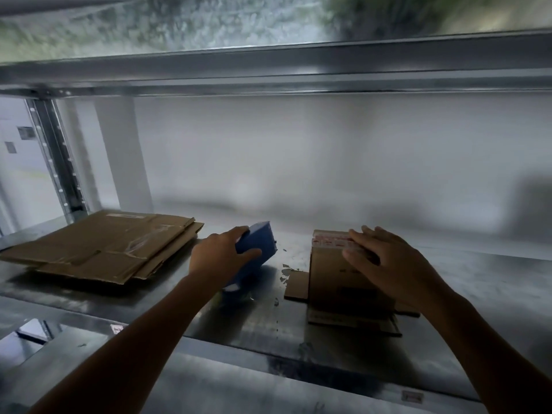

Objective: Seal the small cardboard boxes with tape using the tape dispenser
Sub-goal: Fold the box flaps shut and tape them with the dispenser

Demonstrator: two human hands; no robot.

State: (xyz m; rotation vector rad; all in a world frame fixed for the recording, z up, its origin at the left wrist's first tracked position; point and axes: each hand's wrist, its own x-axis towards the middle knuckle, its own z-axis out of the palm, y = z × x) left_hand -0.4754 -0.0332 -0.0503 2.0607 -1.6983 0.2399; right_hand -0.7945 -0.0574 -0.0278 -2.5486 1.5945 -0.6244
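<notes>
Here, on a metal shelf [149, 309], the left hand [219, 258] grips a blue tape dispenser [258, 242]. Its fingers are curled round the far side of the body and the thumb is clamped across the near face. The dispenser is tilted, its lower end down at the shelf surface just left of centre. How its tape roll sits is too blurred to tell.

To the right, standing apart from the dispenser, is a small cardboard box [337, 282], upright. The right hand [385, 264] rests on its top, not closed round it. The fingers lie fairly straight and spread across the top edge, over a strip of red-and-white tape [328, 239], and the thumb lies along the near face. The box stands on flat cardboard pieces [295, 285] that stick out to its left and near side.

Small pale scraps [286, 271] lie on the shelf between dispenser and box. At far left is a stack of flattened cardboard [98, 246], with clear tape wrinkled on its top sheet. A metal beam [268, 67] crosses overhead, and an upright post [56, 153] stands at the left.
</notes>
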